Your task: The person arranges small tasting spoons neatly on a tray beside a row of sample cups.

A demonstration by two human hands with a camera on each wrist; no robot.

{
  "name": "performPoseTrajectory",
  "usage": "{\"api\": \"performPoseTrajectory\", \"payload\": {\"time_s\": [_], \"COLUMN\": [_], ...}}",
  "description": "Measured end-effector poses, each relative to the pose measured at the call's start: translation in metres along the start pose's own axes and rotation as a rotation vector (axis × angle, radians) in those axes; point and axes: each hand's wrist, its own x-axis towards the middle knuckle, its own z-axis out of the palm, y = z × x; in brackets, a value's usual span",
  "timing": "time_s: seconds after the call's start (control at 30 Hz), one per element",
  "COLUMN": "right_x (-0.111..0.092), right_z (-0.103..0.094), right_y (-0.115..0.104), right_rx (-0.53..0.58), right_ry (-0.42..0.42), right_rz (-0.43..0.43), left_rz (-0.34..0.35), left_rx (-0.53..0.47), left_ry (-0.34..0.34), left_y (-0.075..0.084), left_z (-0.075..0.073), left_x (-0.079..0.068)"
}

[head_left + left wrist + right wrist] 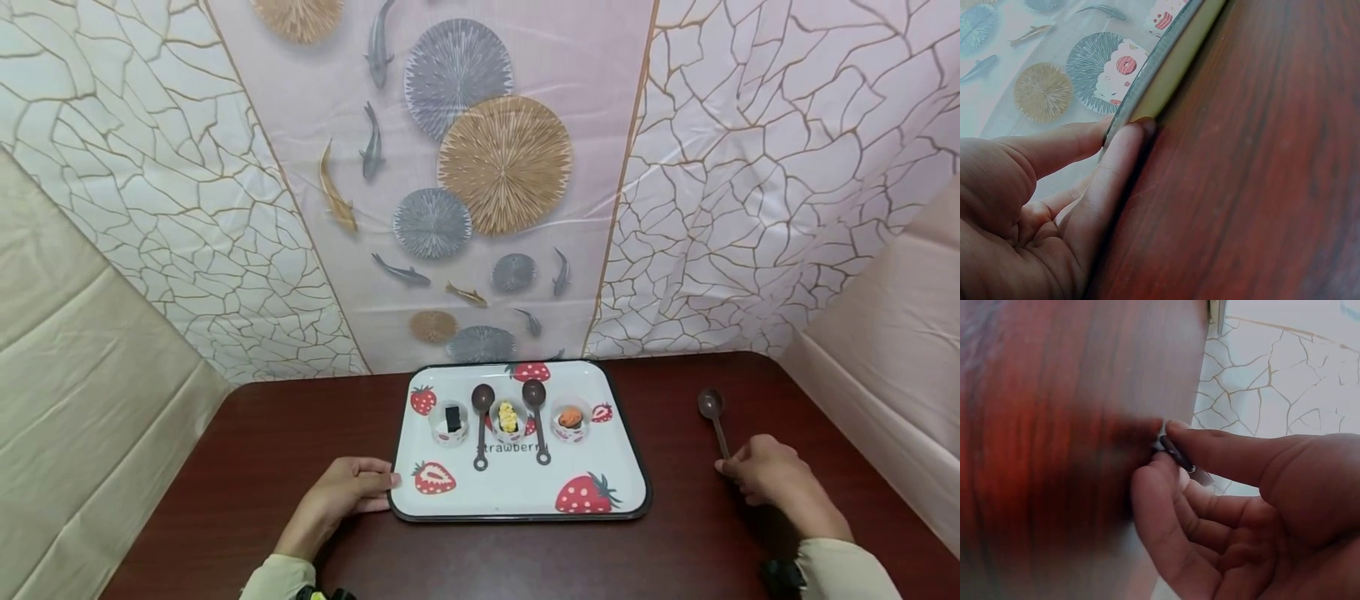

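Note:
My left hand (348, 486) grips the left edge of a white, dark-rimmed tray (510, 496) printed with strawberries, its thumb over the rim. In the left wrist view, thumb and fingers pinch the tray's rim (1169, 78). To the right of the tray, my right hand (776, 479) pinches the handle end of a brown spoon (711, 404), whose bowl points away from me. The right wrist view shows only the dark end of the spoon's handle (1177, 453) between thumb and fingers. Two more brown spoons, left (482, 429) and right (538, 425), lie on the tray.
Three small cups stand in a row on the tray, holding a black-topped piece (453, 418), a yellow-topped piece (507, 417) and an orange-topped piece (570, 417). A dark red wooden table (300, 425) lies beneath. Patterned cloth (480, 292) hangs behind it.

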Motion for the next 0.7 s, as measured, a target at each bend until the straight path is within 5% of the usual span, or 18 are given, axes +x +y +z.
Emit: {"api": "performPoseTrajectory", "payload": {"time_s": [0.3, 0.7], "right_x": [0.000, -0.003], "right_z": [0.002, 0.003], "right_y": [0.002, 0.012], "right_rx": [0.311, 0.481], "right_ry": [-0.077, -0.071], "right_rz": [-0.035, -0.056], "left_rz": [-0.007, -0.006], "left_rx": [0.013, 0.019], "left_ry": [0.008, 0.016], "left_y": [0.001, 0.002], "left_z": [0.000, 0.002], "left_x": [-0.001, -0.002]}}
